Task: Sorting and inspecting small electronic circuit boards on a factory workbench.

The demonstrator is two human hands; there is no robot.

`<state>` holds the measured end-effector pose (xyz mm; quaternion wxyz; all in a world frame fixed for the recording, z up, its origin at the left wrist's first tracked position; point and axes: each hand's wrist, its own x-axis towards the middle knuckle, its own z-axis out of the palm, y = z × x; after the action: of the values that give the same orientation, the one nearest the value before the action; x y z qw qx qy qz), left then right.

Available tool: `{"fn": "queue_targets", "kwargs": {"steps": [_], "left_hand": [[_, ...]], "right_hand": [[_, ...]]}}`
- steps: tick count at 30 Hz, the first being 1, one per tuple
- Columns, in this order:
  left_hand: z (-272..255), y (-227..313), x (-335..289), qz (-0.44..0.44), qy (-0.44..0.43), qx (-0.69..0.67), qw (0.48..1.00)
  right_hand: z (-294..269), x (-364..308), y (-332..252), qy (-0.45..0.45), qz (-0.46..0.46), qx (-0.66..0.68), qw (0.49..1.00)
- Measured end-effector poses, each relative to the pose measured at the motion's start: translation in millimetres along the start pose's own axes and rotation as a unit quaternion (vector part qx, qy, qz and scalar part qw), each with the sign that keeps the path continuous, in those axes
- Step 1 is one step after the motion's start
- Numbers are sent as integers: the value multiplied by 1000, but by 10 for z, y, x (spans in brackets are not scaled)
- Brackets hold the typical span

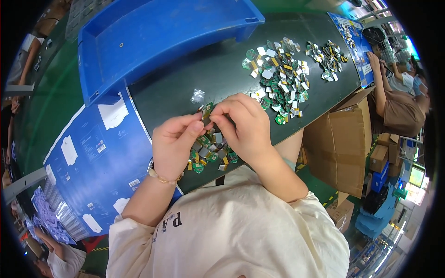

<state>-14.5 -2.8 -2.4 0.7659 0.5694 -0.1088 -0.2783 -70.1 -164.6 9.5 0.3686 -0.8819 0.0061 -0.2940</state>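
Note:
Between the fingertips of both hands is a small green circuit board (207, 109), held up over the dark table (167, 99). My left hand (174, 140) pinches its lower left side with thumb and forefinger. From the right, the thumb and forefinger of my right hand (247, 126) close on its other edge. Beneath my hands lies a heap of small boards with silver and yellow parts (208, 152), partly hidden by them. Just beyond the fingers is a small clump of clear plastic pieces (197, 96).
A large blue bin (134, 46) stands at the far left. Farther right are a bigger board pile (283, 85) and a smaller one (329, 60). A blue printed sheet (109, 160) covers the left side; an open cardboard box (336, 148) stands by the right edge. Other people sit nearby.

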Motion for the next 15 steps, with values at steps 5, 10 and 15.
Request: {"fn": "queue_targets", "kwargs": {"steps": [5,10,15], "left_hand": [[4,5,-10,23,-8,-2,1000],[24,14,18,-17,10,-34,999],[-51,-18,80,21,46,-46,998]], "right_hand": [[44,-10,14,-16,-11,-7,1000],[79,-56,-3,5,-34,17,999],[77,56,52,12,-30,25,999]]}}
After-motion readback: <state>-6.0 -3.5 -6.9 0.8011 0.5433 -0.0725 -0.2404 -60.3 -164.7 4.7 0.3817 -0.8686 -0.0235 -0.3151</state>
